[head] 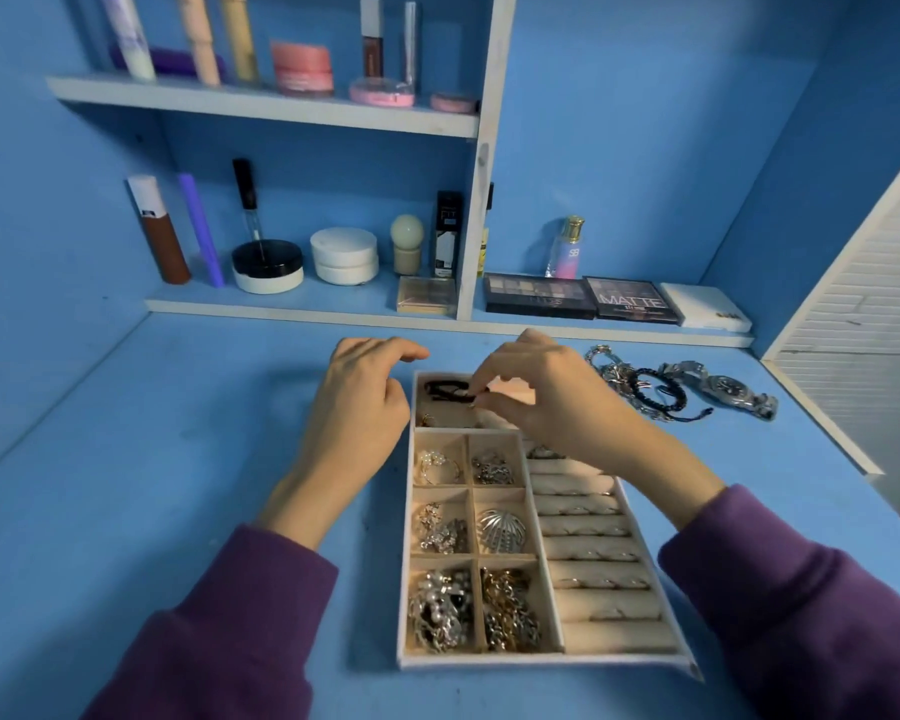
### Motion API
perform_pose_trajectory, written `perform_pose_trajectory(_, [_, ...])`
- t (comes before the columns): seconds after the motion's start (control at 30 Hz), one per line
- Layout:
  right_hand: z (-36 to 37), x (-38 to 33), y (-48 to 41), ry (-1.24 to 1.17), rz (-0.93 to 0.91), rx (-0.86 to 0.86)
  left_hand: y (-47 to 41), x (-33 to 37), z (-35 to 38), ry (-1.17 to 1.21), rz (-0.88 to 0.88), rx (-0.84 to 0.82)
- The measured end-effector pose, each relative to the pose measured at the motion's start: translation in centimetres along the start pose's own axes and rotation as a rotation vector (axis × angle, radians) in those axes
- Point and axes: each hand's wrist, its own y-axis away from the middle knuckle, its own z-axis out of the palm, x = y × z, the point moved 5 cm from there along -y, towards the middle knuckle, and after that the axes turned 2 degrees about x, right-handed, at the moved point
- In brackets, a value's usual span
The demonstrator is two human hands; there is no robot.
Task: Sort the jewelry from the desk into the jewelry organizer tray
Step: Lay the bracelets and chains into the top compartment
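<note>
A beige jewelry organizer tray lies on the blue desk, its small compartments filled with silver and gold pieces and its right side lined with ring rolls. My right hand reaches over the tray's far compartment and pinches a black corded bracelet that lies in it. My left hand hovers beside the tray's far left corner with fingers loosely curled, holding nothing. On the desk to the right of the tray lie a pile of silver chains, a black beaded bracelet and a silver watch.
A low shelf at the back of the desk carries eyeshadow palettes, a white box, jars and bottles. A higher shelf holds more cosmetics. A white slatted panel stands at the right edge.
</note>
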Motion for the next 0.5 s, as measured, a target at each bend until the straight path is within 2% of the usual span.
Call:
perform_pose_trajectory(0.4, [1.2,0.3,-0.2,0.082,0.023,-0.106,0.2,0.2,0.2,-0.028,0.025,-0.031])
perform_pose_trajectory(0.5, [-0.1,1.1,0.5,0.059,0.064,-0.057,0.2,0.3,0.2,-0.025,0.030,-0.037])
